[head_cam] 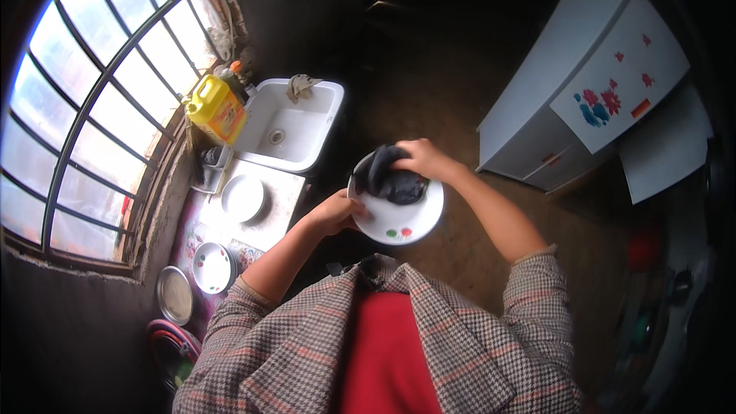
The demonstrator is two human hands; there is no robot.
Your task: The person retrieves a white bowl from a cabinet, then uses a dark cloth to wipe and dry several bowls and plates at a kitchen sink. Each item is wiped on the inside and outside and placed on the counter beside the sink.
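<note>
In front of my body, my left hand (343,211) grips the left rim of a white plate (379,224) with red and green decoration. My right hand (422,159) holds a dark cloth (402,187) against the plate's upper part, and the cloth covers some of its inner face. On the counter to the left stand a white bowl or small stack of bowls (242,198) and a stack of decorated white dishes (211,267). The fingers under the plate are hidden.
A white sink (299,126) has a rag (301,87) over its far rim. Beside it stands a yellow jug (215,109). A round metal lid or tray (175,295) lies at the left, below a barred window (86,109). A white cabinet (552,86) stands at the right.
</note>
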